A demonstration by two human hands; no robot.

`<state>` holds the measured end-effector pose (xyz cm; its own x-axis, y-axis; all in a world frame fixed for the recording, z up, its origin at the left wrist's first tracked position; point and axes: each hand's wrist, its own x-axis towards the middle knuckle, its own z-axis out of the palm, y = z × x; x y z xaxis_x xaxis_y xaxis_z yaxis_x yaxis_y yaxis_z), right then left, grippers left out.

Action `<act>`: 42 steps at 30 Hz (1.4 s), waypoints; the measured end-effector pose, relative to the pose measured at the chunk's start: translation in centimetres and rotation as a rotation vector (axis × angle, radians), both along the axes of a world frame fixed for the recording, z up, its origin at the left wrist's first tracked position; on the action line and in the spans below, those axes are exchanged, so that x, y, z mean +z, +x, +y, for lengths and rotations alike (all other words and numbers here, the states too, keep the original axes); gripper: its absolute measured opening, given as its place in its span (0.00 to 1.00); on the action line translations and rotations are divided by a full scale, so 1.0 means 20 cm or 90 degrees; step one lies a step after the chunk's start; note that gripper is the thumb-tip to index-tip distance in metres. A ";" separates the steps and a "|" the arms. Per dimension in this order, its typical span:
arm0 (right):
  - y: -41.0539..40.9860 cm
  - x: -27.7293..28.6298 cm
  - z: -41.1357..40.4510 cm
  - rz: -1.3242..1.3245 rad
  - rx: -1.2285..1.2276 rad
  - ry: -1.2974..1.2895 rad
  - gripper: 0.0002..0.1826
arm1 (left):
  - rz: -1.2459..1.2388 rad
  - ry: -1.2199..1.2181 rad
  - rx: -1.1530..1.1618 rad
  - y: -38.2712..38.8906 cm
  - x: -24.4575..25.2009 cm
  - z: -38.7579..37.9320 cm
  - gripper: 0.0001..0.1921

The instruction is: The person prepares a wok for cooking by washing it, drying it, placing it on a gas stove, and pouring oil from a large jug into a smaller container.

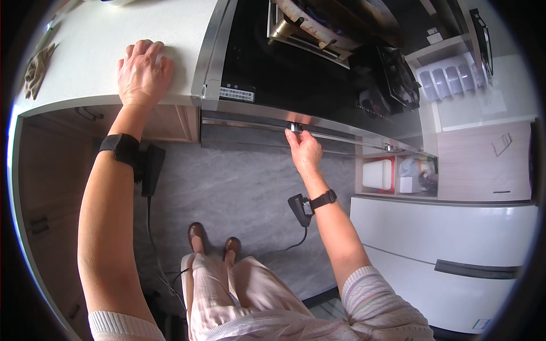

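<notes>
My right hand [306, 149] has its thumb and fingers around a silver control knob [295, 127] on the front of a gas stove. The black glass stovetop [273, 81] spreads above it, with a warning label near its left corner. At the top, a wok [358, 17] sits over the burner, where small bluish glints show beneath its rim. My left hand [144, 74] rests palm down on the white countertop [94, 59], left of the stove, and no object is visible in it. A second knob [388, 147] is farther right on the stove front.
A crumpled brown cloth [38, 70] lies at the counter's left edge. To the right stand a white refrigerator [426, 230] and a low shelf with a white bin [377, 174]. A clear rack [448, 81] is beyond the stove. Cables trail from devices strapped to both wrists.
</notes>
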<state>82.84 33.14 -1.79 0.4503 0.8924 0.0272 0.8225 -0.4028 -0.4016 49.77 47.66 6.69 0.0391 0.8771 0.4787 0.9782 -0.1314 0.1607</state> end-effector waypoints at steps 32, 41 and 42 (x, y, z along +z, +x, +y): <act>0.01 0.02 -0.06 0.469 -0.152 0.014 0.21 | -0.057 -0.058 -0.043 0.04 0.06 -0.02 0.14; 0.50 0.37 -0.18 -0.118 -0.170 0.247 0.10 | -0.039 -0.062 -0.050 -0.03 0.09 -0.01 0.15; 0.60 0.45 -0.18 -0.228 -0.180 0.204 0.12 | -0.041 -0.070 -0.055 -0.01 0.09 -0.01 0.15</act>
